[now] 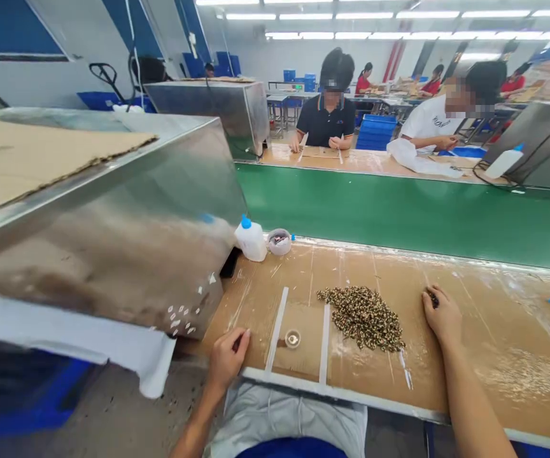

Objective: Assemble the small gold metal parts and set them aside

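Note:
My left hand (228, 357) is at the table's front edge on the left, its fingers curled closed. A dark spot shows between thumb and fingers, too small to name. Over on the right, my right hand (443, 313) rests on the tabletop with its fingers curled around several small dark parts (432, 298). Between my hands lies a heap of small black and gold metal parts (366, 318). A small round clear cup (293, 339) stands between two pale tape strips, nearer my left hand.
A white bottle with a blue cap (252, 240) and a round tub (279, 242) stand at the table's far left. Beyond runs a green conveyor belt (380, 203). A large metal housing (112, 235) borders the left side. Two people sit across the belt.

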A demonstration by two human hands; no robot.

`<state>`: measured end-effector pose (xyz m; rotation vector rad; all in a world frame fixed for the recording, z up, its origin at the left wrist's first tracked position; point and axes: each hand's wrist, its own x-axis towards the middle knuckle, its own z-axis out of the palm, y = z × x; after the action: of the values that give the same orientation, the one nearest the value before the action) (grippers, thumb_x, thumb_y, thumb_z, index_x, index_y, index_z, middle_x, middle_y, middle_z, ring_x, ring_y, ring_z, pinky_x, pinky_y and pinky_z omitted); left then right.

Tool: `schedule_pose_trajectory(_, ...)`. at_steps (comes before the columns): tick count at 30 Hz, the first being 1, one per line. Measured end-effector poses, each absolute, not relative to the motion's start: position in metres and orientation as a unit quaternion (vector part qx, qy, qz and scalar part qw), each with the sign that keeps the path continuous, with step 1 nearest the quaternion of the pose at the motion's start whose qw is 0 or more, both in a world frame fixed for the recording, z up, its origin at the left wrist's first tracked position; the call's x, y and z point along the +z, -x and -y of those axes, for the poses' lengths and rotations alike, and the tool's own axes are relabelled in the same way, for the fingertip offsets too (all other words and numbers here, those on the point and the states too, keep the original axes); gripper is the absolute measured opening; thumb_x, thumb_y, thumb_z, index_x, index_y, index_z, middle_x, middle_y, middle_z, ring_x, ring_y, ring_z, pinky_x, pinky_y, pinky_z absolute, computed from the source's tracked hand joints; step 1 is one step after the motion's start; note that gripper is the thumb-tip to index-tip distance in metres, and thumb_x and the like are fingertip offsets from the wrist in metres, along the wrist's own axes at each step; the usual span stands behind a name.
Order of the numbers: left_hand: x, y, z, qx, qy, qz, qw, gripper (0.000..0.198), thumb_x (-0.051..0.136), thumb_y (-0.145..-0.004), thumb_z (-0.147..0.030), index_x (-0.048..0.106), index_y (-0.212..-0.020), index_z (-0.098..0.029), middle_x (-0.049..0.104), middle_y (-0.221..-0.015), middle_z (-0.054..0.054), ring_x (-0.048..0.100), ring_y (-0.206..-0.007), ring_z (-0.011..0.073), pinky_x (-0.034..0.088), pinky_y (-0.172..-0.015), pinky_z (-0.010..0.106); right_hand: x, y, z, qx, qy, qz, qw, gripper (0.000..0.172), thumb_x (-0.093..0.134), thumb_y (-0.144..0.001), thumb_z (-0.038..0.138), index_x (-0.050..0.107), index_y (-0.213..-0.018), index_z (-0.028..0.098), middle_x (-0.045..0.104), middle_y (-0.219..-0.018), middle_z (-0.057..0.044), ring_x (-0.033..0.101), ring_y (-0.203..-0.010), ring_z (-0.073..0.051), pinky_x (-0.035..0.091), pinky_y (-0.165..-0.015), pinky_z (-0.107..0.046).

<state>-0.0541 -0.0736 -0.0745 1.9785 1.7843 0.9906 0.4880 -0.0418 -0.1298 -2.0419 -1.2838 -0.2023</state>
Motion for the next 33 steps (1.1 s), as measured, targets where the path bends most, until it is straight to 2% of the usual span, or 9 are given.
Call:
schedule_pose_trajectory(6, -0.065, 0.062, 0.069, 0.296, -0.697, -0.608, 0.240, 0.037, 0.046, -0.090, -0.043, 0.066, -0.071, -0.019, 0.065, -0.064, 0.002, 0.058, -0.058, 0.0150, 0.043, -0.058, 0.024, -0.125, -0.483, 0.052, -0.055, 0.801, 0.479, 0.354, 0.032, 0.045, -0.080, 0.039, 0.068, -0.089, 0.018, 0.072, -0.112, -0.019, 0.064, -0.107, -0.033, 0.050, -0.097, -0.051)
schedule_pose_trajectory(9, -0.059, 0.057, 0.046, 0.294, -0.697, -0.599, 0.262, 0.024, 0.050, -0.089, -0.034, 0.068, -0.080, -0.019, 0.070, -0.074, 0.002, 0.064, -0.068, 0.0165, 0.049, -0.065, 0.024, -0.122, -0.476, 0.057, -0.050, 0.807, 0.469, 0.354, 0.032, 0.046, -0.079, 0.038, 0.068, -0.089, 0.017, 0.072, -0.113, -0.020, 0.064, -0.108, -0.034, 0.049, -0.097, -0.051)
schedule_pose_trajectory(13, -0.054, 0.028, -0.004, 0.239, -0.705, -0.635, 0.204, 0.013, 0.054, -0.089, -0.017, 0.067, -0.090, -0.019, 0.072, -0.090, 0.005, 0.067, -0.081, 0.0176, 0.053, -0.079, 0.027, -0.121, -0.472, 0.060, -0.050, 0.811, 0.454, 0.365, 0.031, 0.046, -0.077, 0.038, 0.068, -0.085, 0.019, 0.073, -0.110, -0.018, 0.065, -0.106, -0.033, 0.050, -0.096, -0.050)
schedule_pose_trajectory(16, -0.054, 0.000, -0.042, 0.225, -0.701, -0.653, 0.180, 0.015, 0.056, -0.088, -0.013, 0.066, -0.099, -0.018, 0.070, -0.105, 0.010, 0.067, -0.096, 0.0210, 0.052, -0.089, 0.031, -0.122, -0.472, 0.061, -0.049, 0.811, 0.446, 0.376, 0.031, 0.046, -0.076, 0.040, 0.068, -0.084, 0.020, 0.074, -0.109, -0.017, 0.065, -0.107, -0.033, 0.051, -0.095, -0.050)
schedule_pose_trajectory(18, -0.056, -0.015, -0.061, 0.214, -0.695, -0.664, 0.172, 0.015, 0.056, -0.088, -0.012, 0.065, -0.099, -0.016, 0.068, -0.110, 0.015, 0.067, -0.100, 0.0252, 0.051, -0.089, 0.035, -0.122, -0.472, 0.062, -0.048, 0.808, 0.446, 0.382, 0.031, 0.047, -0.075, 0.041, 0.069, -0.084, 0.021, 0.074, -0.108, -0.016, 0.066, -0.107, -0.032, 0.052, -0.095, -0.049)
schedule_pose_trajectory(21, -0.060, -0.024, -0.081, 0.183, -0.687, -0.683, 0.169, 0.014, 0.053, -0.087, -0.009, 0.065, -0.093, -0.012, 0.068, -0.105, 0.021, 0.068, -0.099, 0.0300, 0.051, -0.085, 0.037, -0.120, -0.470, 0.063, -0.041, 0.806, 0.442, 0.391, 0.033, 0.047, -0.075, 0.043, 0.070, -0.084, 0.021, 0.075, -0.108, -0.016, 0.066, -0.107, -0.033, 0.053, -0.096, -0.049)
schedule_pose_trajectory(23, -0.062, -0.023, -0.089, 0.162, -0.690, -0.684, 0.173, 0.014, 0.052, -0.086, -0.007, 0.065, -0.087, -0.012, 0.069, -0.097, 0.021, 0.068, -0.097, 0.0305, 0.050, -0.083, 0.036, -0.118, -0.469, 0.064, -0.032, 0.806, 0.437, 0.398, 0.035, 0.046, -0.075, 0.045, 0.070, -0.083, 0.021, 0.075, -0.109, -0.017, 0.066, -0.108, -0.034, 0.053, -0.097, -0.051)
schedule_pose_trajectory(27, -0.061, -0.014, -0.092, 0.143, -0.717, -0.657, 0.183, 0.013, 0.054, -0.086, -0.007, 0.062, -0.080, -0.014, 0.069, -0.091, 0.017, 0.067, -0.097, 0.0285, 0.048, -0.086, 0.034, -0.115, -0.468, 0.064, -0.019, 0.800, 0.436, 0.411, 0.034, 0.046, -0.075, 0.048, 0.069, -0.079, 0.022, 0.075, -0.107, -0.017, 0.067, -0.109, -0.035, 0.053, -0.098, -0.053)
schedule_pose_trajectory(33, -0.057, -0.013, -0.085, 0.169, -0.747, -0.599, 0.234, 0.011, 0.054, -0.087, -0.010, 0.059, -0.080, -0.016, 0.069, -0.091, 0.012, 0.065, -0.089, 0.0238, 0.047, -0.083, 0.033, -0.114, -0.468, 0.064, -0.012, 0.802, 0.427, 0.418, 0.034, 0.047, -0.075, 0.048, 0.069, -0.079, 0.022, 0.076, -0.108, -0.016, 0.067, -0.106, -0.034, 0.053, -0.096, -0.052)
